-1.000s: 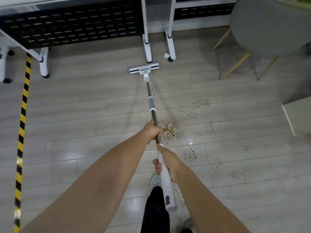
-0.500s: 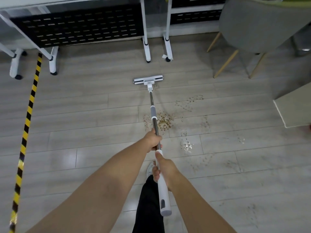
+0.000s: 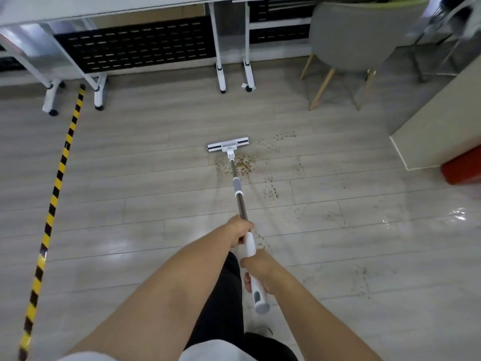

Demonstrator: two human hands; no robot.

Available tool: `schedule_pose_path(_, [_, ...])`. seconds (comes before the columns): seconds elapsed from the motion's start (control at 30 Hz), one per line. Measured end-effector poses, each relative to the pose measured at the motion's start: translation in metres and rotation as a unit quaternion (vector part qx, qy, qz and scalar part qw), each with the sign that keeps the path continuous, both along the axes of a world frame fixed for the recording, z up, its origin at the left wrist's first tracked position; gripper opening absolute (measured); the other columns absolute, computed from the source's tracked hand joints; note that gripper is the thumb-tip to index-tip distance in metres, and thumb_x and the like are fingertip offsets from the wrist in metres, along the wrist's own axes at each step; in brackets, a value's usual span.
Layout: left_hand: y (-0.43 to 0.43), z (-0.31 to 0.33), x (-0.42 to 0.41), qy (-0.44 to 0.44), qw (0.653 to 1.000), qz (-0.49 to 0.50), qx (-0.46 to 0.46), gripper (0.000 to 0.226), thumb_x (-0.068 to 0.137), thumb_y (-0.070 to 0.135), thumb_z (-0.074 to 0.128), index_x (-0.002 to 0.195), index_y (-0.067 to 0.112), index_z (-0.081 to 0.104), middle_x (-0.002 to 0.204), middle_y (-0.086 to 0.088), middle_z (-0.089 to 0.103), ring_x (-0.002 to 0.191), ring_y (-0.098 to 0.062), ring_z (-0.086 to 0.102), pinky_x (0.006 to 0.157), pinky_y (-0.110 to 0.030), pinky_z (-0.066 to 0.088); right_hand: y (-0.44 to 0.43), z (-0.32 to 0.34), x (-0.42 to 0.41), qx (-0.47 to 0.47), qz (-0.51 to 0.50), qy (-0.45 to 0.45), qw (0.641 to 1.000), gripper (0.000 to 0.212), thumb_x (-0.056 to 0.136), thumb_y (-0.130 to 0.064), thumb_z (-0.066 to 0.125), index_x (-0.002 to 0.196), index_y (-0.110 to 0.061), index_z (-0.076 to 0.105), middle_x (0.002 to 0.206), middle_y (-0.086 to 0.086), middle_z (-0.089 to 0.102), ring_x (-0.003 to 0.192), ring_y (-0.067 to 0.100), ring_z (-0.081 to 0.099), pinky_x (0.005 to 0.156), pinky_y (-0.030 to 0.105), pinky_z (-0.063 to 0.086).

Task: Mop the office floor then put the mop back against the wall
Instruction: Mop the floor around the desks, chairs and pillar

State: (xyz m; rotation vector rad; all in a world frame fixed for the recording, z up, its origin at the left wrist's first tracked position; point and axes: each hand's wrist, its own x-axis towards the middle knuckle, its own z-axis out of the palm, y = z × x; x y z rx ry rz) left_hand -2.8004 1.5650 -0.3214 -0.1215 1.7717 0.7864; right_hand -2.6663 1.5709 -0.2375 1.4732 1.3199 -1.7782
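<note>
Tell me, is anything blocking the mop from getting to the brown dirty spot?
Nothing visible does. The mop head sits on the floor right beside the far edge of the brown spot, and nothing lies between them.

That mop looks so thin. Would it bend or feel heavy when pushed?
Probably stiff: the mop pole shows straight end to end. Likely light, since the pole is slim. Its flat head should slide on the glossy floor rather than roll.
</note>
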Motion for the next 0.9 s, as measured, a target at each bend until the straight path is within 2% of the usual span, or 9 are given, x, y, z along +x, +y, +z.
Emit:
schedule_pose_path(0.07, [-0.006,0.006,0.008,-0.008,1.000,0.007,0.009,0.031,0.097,0.016,0.061,0.126,0.011,0.051,0.100,-0.012,0.060,0.080,-0.022,0.059,0.063,-0.034,0.054,-0.006,0.000,0.006,0.051,0.023,0.007,0.998,0.013,0.094,-0.008,0.054,0.107,-0.004,0.055,0.070,0.013,0.062,0.049,0.021,0.057,0.056,0.037,0.056])
schedule_pose_path(0.13, [-0.009,0.006,0.008,-0.031,0.999,0.019,0.016,0.029,0.097,0.017,0.062,0.124,0.013,0.050,0.100,-0.014,0.060,0.085,-0.026,0.061,0.079,-0.042,0.058,-0.006,-0.003,0.003,0.085,0.037,0.009,0.996,0.015,0.093,-0.008,0.054,0.107,-0.003,0.057,0.070,0.014,0.064,0.049,0.022,0.059,0.057,0.037,0.057])
schedule_pose_path(0.23, [-0.007,0.002,-0.002,-0.050,0.998,0.023,0.011,0.026,0.098,0.013,0.061,0.122,0.011,0.051,0.094,-0.014,0.061,0.082,-0.029,0.063,0.090,-0.047,0.058,-0.004,-0.009,-0.008,0.084,0.042,0.004,0.996,0.021,0.092,-0.008,0.053,0.112,-0.003,0.055,0.075,0.016,0.065,0.048,0.024,0.059,0.052,0.035,0.055])
schedule_pose_path(0.33, [0.003,-0.006,-0.023,-0.037,0.999,0.009,0.009,0.026,0.098,0.010,0.059,0.122,0.014,0.050,0.095,-0.014,0.060,0.084,-0.030,0.063,0.084,-0.045,0.058,0.003,-0.013,-0.028,0.093,0.064,0.004,0.994,0.018,0.093,-0.009,0.051,0.110,-0.003,0.052,0.077,0.016,0.065,0.042,0.021,0.057,0.048,0.031,0.052])
schedule_pose_path(0.43, [0.018,-0.015,-0.057,-0.019,1.000,-0.001,0.009,0.029,0.097,0.012,0.059,0.124,0.014,0.050,0.107,-0.018,0.062,0.093,-0.035,0.065,0.089,-0.051,0.058,0.016,-0.018,-0.062,0.101,0.088,-0.003,0.991,0.019,0.095,-0.010,0.048,0.113,-0.005,0.050,0.083,0.017,0.068,0.038,0.017,0.056,0.041,0.023,0.046])
schedule_pose_path(0.53, [0.034,-0.024,-0.098,-0.003,1.000,-0.009,0.002,0.027,0.096,0.012,0.058,0.122,0.015,0.050,0.120,-0.023,0.062,0.108,-0.040,0.065,0.090,-0.054,0.057,0.029,-0.031,-0.105,0.114,0.099,-0.005,0.989,0.024,0.095,-0.015,0.049,0.118,-0.006,0.049,0.098,0.020,0.071,0.050,0.019,0.059,0.046,0.025,0.046])
schedule_pose_path(0.7, [0.057,-0.042,-0.153,0.005,1.000,-0.022,-0.018,0.035,0.098,0.013,0.059,0.130,0.015,0.047,0.121,-0.022,0.061,0.094,-0.036,0.068,0.085,-0.054,0.059,0.044,-0.052,-0.159,0.116,0.093,-0.018,0.989,0.021,0.099,-0.021,0.049,0.112,-0.006,0.050,0.081,0.012,0.065,0.045,0.019,0.058,0.044,0.025,0.044])
schedule_pose_path(0.8, [0.063,-0.052,-0.165,0.035,0.997,-0.064,-0.030,0.037,0.099,0.017,0.057,0.133,0.015,0.044,0.122,-0.018,0.058,0.103,-0.035,0.063,0.077,-0.046,0.060,0.047,-0.063,-0.172,0.106,0.054,-0.034,0.992,0.035,0.106,-0.037,0.045,0.110,-0.003,0.052,0.071,0.012,0.062,0.031,0.016,0.053,0.034,0.020,0.040])
schedule_pose_path(0.9, [0.058,-0.064,-0.160,0.051,0.993,-0.096,-0.035,0.045,0.101,0.022,0.053,0.143,0.017,0.036,0.123,-0.016,0.057,0.107,-0.037,0.062,0.077,-0.048,0.061,0.043,-0.076,-0.170,0.092,0.042,-0.050,0.994,0.042,0.107,-0.044,0.039,0.106,-0.005,0.053,0.072,0.011,0.062,0.034,0.015,0.053,0.036,0.023,0.045])
